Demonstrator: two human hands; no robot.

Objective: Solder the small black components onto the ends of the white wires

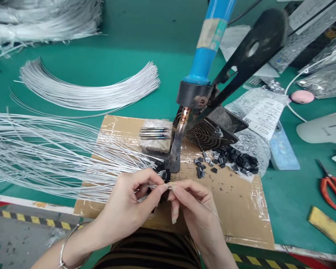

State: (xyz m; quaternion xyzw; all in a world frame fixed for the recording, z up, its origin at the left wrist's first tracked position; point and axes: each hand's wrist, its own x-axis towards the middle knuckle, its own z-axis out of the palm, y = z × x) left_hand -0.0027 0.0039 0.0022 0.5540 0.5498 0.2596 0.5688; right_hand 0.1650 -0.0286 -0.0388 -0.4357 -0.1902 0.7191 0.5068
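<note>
My left hand (133, 205) is closed in a pinch on a thin white wire (150, 185) at the front of the cardboard. Close against it, my right hand (197, 203) pinches a fine, silvery wire (208, 210) whose tail runs out past the palm. Fingertips hide where the two meet. Just beyond them, a blue-handled soldering iron (203, 63) is clamped in a black stand, tip down. Small black connectors (165, 175) with white wires lie beneath the tip, partly behind my left fingers.
Loose white wires (58, 157) spread leftward, with a neat wire bundle (92, 91) behind. Several black connectors (240, 158) are heaped on the cardboard (240, 209) by a black fan (210, 134). Red-handled scissors (334, 190) and a yellow sponge (327, 226) lie right.
</note>
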